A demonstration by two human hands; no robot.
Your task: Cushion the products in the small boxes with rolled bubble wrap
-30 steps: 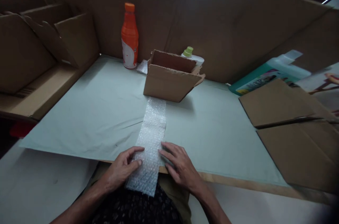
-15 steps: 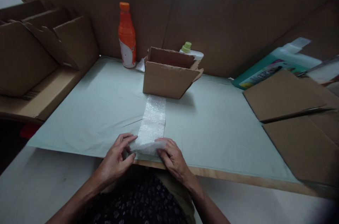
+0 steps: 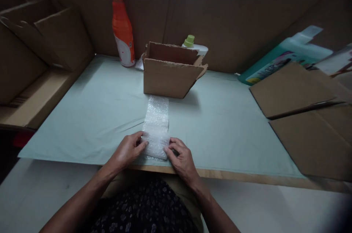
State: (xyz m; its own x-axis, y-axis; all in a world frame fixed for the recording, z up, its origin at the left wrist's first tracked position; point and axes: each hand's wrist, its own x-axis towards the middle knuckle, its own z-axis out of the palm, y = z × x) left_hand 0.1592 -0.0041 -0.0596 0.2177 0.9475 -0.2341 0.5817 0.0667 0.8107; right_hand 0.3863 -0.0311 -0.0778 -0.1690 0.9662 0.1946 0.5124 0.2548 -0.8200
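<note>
A narrow strip of bubble wrap (image 3: 156, 113) runs from the table's front edge back to an open cardboard box (image 3: 166, 79). Its near end is folded over into a flat, layered piece. My left hand (image 3: 130, 148) pinches the left side of this folded part between thumb and fingers. On the opposite side, my right hand (image 3: 180, 157) grips the right edge, thumb on top and fingers curled. Whether anything lies inside the fold, I cannot tell.
An orange bottle (image 3: 123, 31) and a white bottle with a green cap (image 3: 189, 41) stand behind. A teal jug (image 3: 283, 57) leans at the right behind cardboard flaps (image 3: 291, 90). Larger cardboard boxes (image 3: 63, 38) stand left on the pale green cloth (image 3: 225, 126).
The near end of the bubble wrap has gone from raised between my hands to folded flat on the strip. My hands have moved slightly away from me with it. The view has shifted a little.
</note>
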